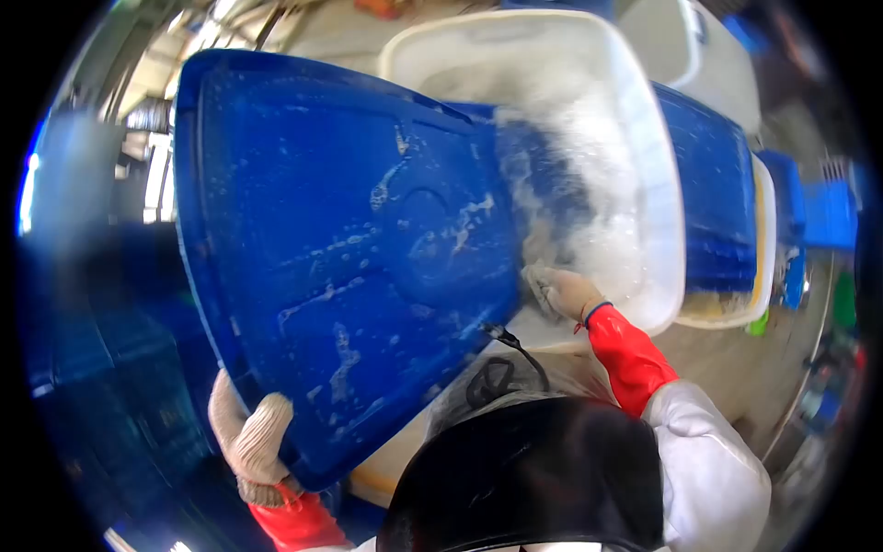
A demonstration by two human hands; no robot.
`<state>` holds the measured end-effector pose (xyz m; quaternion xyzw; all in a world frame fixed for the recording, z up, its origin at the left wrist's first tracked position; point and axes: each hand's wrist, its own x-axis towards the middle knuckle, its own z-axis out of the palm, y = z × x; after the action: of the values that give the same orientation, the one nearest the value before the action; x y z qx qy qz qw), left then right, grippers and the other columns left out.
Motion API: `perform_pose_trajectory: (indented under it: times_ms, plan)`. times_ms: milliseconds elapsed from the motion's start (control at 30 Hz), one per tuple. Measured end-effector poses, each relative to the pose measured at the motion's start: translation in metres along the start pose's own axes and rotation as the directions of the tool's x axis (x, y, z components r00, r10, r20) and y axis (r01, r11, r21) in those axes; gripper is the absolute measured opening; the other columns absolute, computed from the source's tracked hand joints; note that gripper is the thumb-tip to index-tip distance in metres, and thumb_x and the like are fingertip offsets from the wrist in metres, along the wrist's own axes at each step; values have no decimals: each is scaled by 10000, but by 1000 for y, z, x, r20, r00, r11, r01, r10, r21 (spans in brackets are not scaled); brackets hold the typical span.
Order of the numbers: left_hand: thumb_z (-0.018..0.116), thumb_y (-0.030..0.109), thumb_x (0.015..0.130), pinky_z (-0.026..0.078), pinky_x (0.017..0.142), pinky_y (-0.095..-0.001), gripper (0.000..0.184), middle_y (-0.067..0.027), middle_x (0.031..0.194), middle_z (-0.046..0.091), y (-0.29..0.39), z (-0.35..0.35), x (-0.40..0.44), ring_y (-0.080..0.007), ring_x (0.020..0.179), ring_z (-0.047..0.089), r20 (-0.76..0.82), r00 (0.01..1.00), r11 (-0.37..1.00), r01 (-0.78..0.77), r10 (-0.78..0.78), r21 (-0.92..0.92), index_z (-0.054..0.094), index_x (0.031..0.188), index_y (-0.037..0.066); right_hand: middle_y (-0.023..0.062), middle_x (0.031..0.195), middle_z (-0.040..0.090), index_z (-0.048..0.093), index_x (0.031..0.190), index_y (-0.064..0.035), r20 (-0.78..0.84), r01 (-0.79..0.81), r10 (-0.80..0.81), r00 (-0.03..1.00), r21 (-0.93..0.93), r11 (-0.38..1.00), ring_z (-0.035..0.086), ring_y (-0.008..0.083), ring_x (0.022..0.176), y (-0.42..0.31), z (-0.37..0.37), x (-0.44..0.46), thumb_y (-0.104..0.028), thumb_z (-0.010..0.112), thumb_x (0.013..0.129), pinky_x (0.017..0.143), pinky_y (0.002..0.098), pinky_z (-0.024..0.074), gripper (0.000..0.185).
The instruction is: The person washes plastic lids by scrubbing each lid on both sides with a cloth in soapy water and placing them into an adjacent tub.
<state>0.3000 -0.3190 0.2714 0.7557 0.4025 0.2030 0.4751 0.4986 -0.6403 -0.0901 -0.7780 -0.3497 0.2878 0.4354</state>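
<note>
A large blue plastic lid [349, 230] with streaks of suds is tilted up, its far right part dipping into foamy water in a white tub [658, 184]. My left hand [253, 432], in a knitted glove with a red sleeve, grips the lid's lower left edge, with the thumb over the rim. My right hand [561, 293], also gloved, is closed on a greyish cloth [536, 276] at the water's near edge, beside the lid's right side. Foam and splashed water cover part of the lid inside the tub.
Right of the tub, another blue lid [708, 193] rests on a second white container [765, 239]. A blue crate [828, 213] stands farther right. A black cable [524, 350] hangs near my apron. Blurred dark blue objects [110, 368] fill the left.
</note>
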Motion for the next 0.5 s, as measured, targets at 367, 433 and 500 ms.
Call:
perform_pose_trajectory:
  times_ms: [367,433,500]
  plan:
    - [820,149,618,520,928,-471,579,-108,979,756,223,221,-13,-353,891,706,804,-203,-74,-978,559,-196,712,1182,76,70,757,668,594,1052,-193,-560,-235,12,828,-328,915,679,306,656,-16,-20,-112,-178,627,877,576,469,489,179]
    - [812,164,629,487,1003,-491,571,-72,914,748,215,303,18,-329,889,700,654,-490,-346,-871,576,-349,713,1187,93,55,724,660,598,1002,-221,-619,-331,82,781,-299,895,693,295,663,-61,-50,-109,-197,614,888,559,468,487,117]
    - [810,194,623,484,1017,-493,515,-63,850,724,202,396,35,-320,851,686,588,-614,-397,-790,527,-468,715,1122,109,48,739,666,610,928,-225,-661,-440,184,728,-244,864,690,270,643,-66,-55,-111,-200,587,900,545,455,491,44]
